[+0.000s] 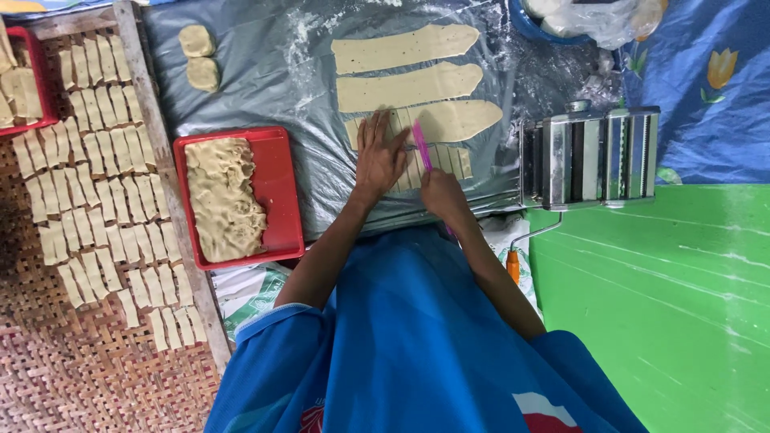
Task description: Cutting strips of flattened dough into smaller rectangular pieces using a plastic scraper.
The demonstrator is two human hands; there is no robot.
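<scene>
Pale dough, pink cutter

My pink cutter (422, 146) crosses pale beige dough strips (405, 87) (speckled) on grey sheeting (265, 88); red tray (281, 184), green floor (658, 305).

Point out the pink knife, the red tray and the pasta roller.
pink knife (422, 147), head view, middle of the blade.
red tray (282, 188), head view, bare right side.
pasta roller (589, 154), head view, middle of its metal body.

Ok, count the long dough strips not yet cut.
2: the top strip and the strip below it, both on the grey sheet. A third, partly cut, lies under the hands.
</scene>
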